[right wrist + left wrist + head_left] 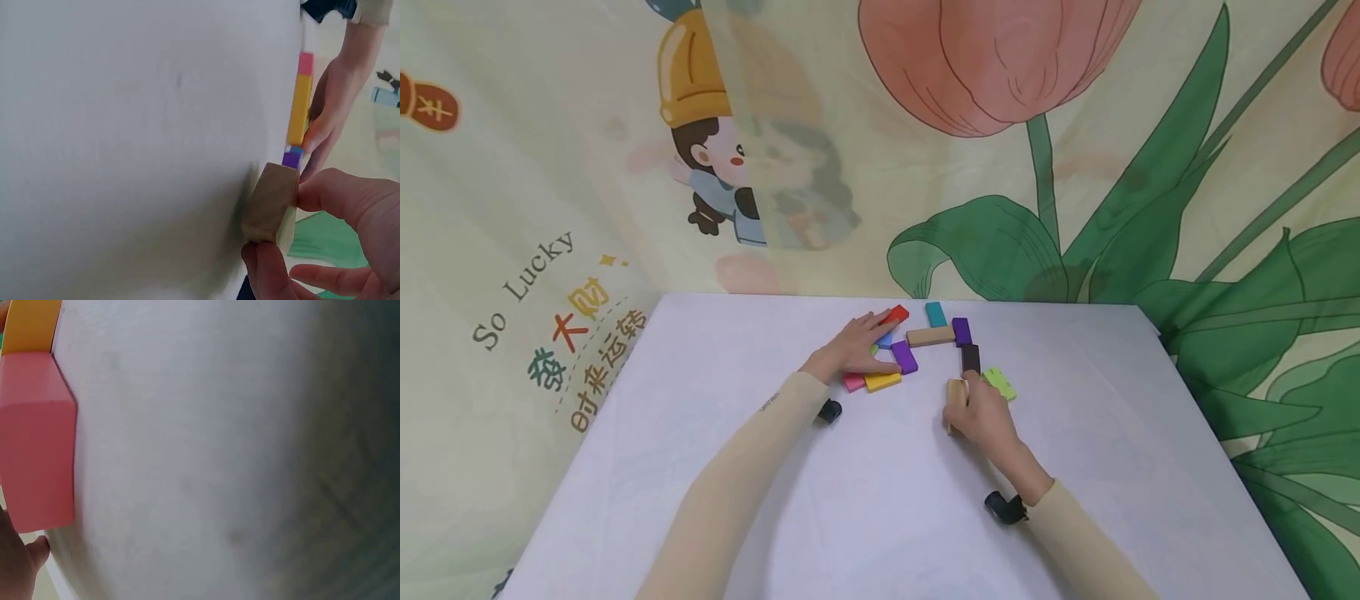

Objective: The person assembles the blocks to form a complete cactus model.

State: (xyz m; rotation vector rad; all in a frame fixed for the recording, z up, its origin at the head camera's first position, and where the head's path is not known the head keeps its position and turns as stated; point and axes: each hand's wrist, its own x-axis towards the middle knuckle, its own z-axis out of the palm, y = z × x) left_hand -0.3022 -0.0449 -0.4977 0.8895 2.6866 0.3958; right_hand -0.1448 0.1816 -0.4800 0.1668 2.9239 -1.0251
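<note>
My right hand (991, 421) pinches a plain wooden block (956, 392) between thumb and fingers, close over the white table. In the right wrist view the end of this wooden block (272, 197) faces the camera. My left hand (852, 346) lies spread over a cluster of coloured blocks, fingertips at a red block (897, 314) and thumb beside a purple block (905, 357) and a yellow block (882, 382). A pink block (853, 382) adjoins the yellow one. The hand partly hides a blue block (884, 341).
Beyond my right hand stand a dark block (971, 358), a second purple block (962, 332), another wooden block (929, 337) and a teal block (936, 314). Light green pieces (1001, 383) lie right of the dark block. A printed cloth (820, 267) hangs behind the table (880, 500).
</note>
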